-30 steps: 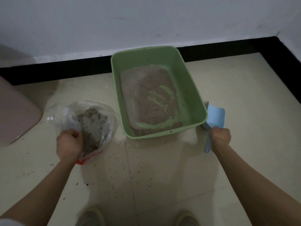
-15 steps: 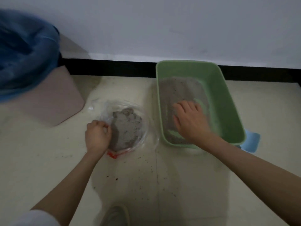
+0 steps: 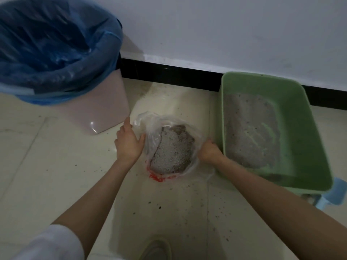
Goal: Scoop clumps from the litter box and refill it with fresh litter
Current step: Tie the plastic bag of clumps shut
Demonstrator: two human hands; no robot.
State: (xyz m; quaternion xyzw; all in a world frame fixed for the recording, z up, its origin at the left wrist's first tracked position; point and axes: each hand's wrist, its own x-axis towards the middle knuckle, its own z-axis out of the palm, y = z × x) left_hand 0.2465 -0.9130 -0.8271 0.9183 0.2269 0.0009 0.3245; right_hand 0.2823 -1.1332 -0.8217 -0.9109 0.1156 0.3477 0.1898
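Note:
A clear plastic bag (image 3: 150, 128) of grey litter (image 3: 172, 151) lies open on the floor, with a red printed edge toward me. My left hand (image 3: 129, 143) lies against the bag's left side with fingers stretched out. My right hand (image 3: 208, 151) grips the bag's right rim with curled fingers. The green litter box (image 3: 309, 113) stands just right of the bag, with a thin layer of brownish litter (image 3: 249, 128) and bare green streaks in it. A blue scoop (image 3: 336, 194) lies on the floor at the box's near right corner, partly hidden by it.
A pink bin (image 3: 105, 106) lined with a blue bag (image 3: 56, 44) stands at the left by the wall. Litter grains are scattered over the tiled floor (image 3: 169, 203). A black skirting (image 3: 169, 72) runs along the white wall. My shoe (image 3: 157, 248) shows at the bottom.
My right hand left the scoop, passed over the litter box and now grips the bag's right rim. My left hand opened from a fist. The view swung left, showing the bin.

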